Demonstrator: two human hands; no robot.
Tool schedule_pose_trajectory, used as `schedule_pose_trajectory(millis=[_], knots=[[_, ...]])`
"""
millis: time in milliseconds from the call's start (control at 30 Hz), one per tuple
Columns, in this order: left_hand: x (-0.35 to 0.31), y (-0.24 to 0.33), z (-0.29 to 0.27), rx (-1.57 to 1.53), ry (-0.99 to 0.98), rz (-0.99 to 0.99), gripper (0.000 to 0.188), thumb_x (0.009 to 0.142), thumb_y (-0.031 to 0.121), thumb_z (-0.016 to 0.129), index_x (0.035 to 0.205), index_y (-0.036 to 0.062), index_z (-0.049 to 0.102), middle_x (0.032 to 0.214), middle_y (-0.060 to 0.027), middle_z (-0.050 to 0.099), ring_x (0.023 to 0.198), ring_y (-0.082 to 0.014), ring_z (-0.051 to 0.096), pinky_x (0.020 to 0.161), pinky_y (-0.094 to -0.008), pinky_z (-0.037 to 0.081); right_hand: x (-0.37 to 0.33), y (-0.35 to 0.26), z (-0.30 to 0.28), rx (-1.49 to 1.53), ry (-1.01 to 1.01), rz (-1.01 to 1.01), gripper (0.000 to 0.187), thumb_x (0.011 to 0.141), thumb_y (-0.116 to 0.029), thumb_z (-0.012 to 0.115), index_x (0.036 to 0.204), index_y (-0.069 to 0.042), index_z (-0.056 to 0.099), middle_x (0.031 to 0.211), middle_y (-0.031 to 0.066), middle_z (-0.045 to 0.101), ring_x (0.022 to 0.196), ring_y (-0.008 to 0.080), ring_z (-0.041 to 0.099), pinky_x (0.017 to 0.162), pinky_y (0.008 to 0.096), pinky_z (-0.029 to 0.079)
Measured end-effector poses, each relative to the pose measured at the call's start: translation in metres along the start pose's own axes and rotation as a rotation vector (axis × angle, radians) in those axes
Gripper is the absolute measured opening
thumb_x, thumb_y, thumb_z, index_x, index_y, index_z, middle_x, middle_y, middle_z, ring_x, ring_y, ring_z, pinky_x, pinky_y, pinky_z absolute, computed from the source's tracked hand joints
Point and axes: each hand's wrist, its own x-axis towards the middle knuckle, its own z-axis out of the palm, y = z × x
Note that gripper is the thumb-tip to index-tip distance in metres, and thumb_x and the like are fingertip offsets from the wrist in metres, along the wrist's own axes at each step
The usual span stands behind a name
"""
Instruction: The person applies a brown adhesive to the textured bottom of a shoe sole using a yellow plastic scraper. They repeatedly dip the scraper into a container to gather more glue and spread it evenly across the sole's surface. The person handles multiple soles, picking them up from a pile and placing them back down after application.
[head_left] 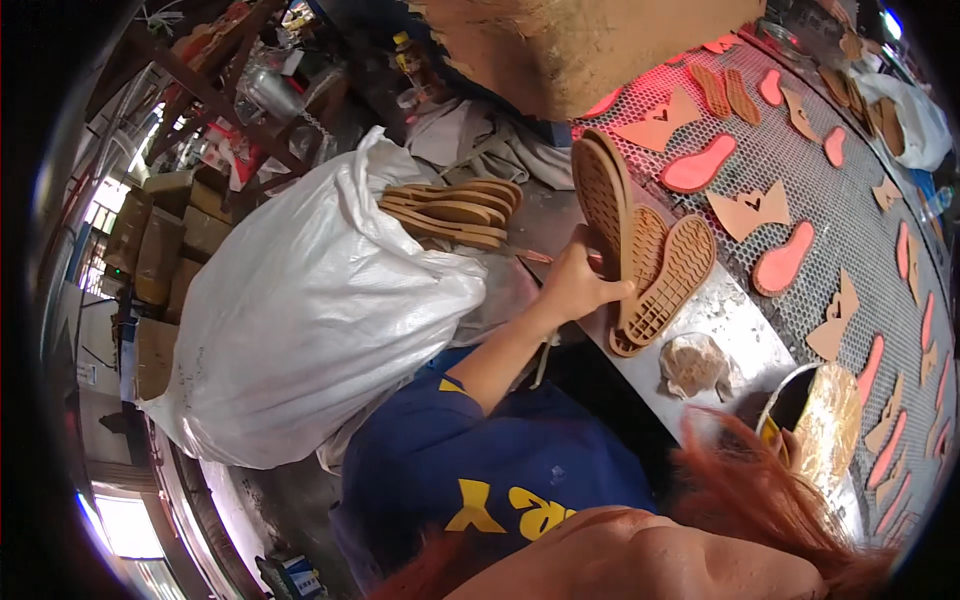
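My left hand (580,283) is closed around upright tan shoe soles (603,195), thumb on the near side. Against them lean further tan soles with a grid tread (678,275), over the metal ledge beside the conveyor; whether the hand grips these too I cannot tell. To the left, a white woven sack (320,310) lies with its mouth toward the hand, and several tan soles (455,212) stick out of it. A skin-coloured patch by the round container (770,410) may be part of my right hand (791,450); hair and the container hide its fingers.
On the mesh conveyor (745,165) at right lie pink insole shapes (785,258), tan cut-out upper pieces (750,210) and soles. A crumpled lump (693,365) sits on the metal ledge (735,320). A brown cover (600,50) stands over the conveyor's far end. Cardboard boxes (158,255) stack at left.
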Motion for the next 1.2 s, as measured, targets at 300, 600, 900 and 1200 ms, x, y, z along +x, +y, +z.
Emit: schedule_pose_trajectory(millis=[300, 600, 900, 1200], knots=[[-0.003, 0.008, -0.002, 0.354, -0.051, 0.064, 0.074, 0.053, 0.029, 0.084, 0.110, -0.0031, 0.050, 0.099, -0.0176, 0.059, 0.090, -0.0295, 0.061, 0.080, -0.0371, 0.049, 0.000, -0.018, -0.002, 0.004, 0.032, -0.035, 0.017, 0.094, -0.008, 0.057, 0.104, 0.006, 0.061, 0.096, 0.0113, 0.065, 0.088, 0.0173, 0.063, 0.079, 0.0277, 0.052], [-0.005, 0.023, -0.005, 0.396, 0.021, 0.036, 0.070, 0.056, 0.032, 0.082, 0.106, -0.0055, 0.051, 0.093, -0.0221, 0.060, 0.087, -0.0356, 0.061, 0.078, -0.0406, 0.049, 0.001, -0.011, -0.008, -0.102, 0.053, -0.065, 0.015, 0.092, -0.008, 0.060, 0.101, 0.004, 0.063, 0.092, 0.0120, 0.066, 0.085, 0.0176, 0.064, 0.076, 0.0288, 0.052], [-0.003, 0.010, -0.005, 0.288, 0.036, 0.027, 0.072, 0.058, 0.026, 0.082, 0.113, -0.0051, 0.048, 0.106, -0.0218, 0.062, 0.090, -0.0302, 0.064, 0.077, -0.0367, 0.052, -0.002, -0.015, -0.004, -0.209, 0.081, -0.168, 0.016, 0.092, -0.010, 0.061, 0.102, 0.002, 0.065, 0.093, 0.0077, 0.067, 0.085, 0.0135, 0.063, 0.074, 0.0257, 0.051], [0.004, -0.005, -0.006, -0.274, 0.057, -0.001, 0.054, 0.067, 0.001, 0.073, 0.112, -0.0029, 0.044, 0.106, -0.0125, 0.061, 0.091, -0.0171, 0.062, 0.079, -0.0311, 0.051, -0.007, -0.022, -0.001, -0.151, 0.107, -0.120, 0.013, 0.090, -0.003, 0.061, 0.100, 0.005, 0.064, 0.093, 0.0099, 0.065, 0.087, 0.0143, 0.063, 0.077, 0.0269, 0.052]])
